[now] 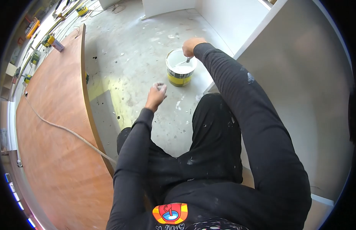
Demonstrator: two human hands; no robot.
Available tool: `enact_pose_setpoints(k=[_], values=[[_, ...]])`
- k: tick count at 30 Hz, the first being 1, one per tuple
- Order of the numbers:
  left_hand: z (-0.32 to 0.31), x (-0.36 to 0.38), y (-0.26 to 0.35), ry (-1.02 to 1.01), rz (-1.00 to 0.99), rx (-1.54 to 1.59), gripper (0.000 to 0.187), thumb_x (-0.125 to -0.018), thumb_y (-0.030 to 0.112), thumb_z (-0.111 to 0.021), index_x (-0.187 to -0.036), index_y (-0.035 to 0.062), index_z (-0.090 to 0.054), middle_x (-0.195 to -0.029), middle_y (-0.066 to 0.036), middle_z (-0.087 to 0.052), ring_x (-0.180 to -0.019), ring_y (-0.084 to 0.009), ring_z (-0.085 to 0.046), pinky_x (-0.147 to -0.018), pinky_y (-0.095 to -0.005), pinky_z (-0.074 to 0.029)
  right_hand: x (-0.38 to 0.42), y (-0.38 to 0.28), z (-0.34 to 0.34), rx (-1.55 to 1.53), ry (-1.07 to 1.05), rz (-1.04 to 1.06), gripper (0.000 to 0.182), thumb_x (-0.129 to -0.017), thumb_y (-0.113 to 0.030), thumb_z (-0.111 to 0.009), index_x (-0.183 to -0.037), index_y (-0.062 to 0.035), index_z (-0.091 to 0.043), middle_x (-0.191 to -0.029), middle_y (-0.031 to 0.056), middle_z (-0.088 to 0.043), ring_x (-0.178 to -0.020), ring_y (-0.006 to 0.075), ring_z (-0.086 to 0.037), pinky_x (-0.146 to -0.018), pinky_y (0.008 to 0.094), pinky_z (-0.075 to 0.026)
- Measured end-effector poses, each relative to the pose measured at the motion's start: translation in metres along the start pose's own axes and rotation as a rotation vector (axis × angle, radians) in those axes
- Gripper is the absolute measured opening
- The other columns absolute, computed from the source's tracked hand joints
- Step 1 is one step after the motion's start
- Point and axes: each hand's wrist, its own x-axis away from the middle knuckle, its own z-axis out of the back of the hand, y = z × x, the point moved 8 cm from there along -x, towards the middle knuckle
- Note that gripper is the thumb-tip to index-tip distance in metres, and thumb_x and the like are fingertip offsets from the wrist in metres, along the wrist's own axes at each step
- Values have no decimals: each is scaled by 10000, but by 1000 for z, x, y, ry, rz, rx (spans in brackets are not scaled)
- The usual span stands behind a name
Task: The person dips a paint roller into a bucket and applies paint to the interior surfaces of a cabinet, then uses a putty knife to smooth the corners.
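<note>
My right hand [193,46] is closed above the rim of a yellow-and-black bucket [179,79] on the floor. From its fingers a tool [188,59] with a greyish metal part reaches down into the bucket, toward the white paste [183,69] inside. Its handle is hidden in my grip, and I cannot make out its exact kind. My left hand [156,96] hangs in the air, left of the bucket and nearer to me, apart from it. Its fingers are curled and smeared with white; whatever they may hold is hidden.
On my left stands a large curved wooden panel [55,126] with a cable [67,130] across it. A spray can [55,43] rests at its far end. White panels [231,23] rise ahead and a grey-white panel [300,92] on my right. Paint spots mark the concrete floor [135,57].
</note>
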Motion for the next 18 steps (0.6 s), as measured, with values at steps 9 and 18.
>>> enact_pose_setpoints(k=[9,18], values=[[-55,-95,-24,71,179,366,520,-936,341,-397,-1374,135,-209,-1321,-144,-410,-963,-341,-584,-790,-421,-504,17,-6,-15,43,333,-67,219,-735,-118,-577,-911,-79,-702,-956,115,-681,-883,274,-658,-696,455,-483],[-67,-152,-34,-86,-201,-678,312,-884,173,-401,-1004,-46,-587,-892,-233,-633,-783,-338,-647,-641,-390,-527,47,-13,-43,-155,191,-120,256,-789,-179,-547,-996,-143,-694,-1013,91,-672,-941,224,-646,-774,366,-464]])
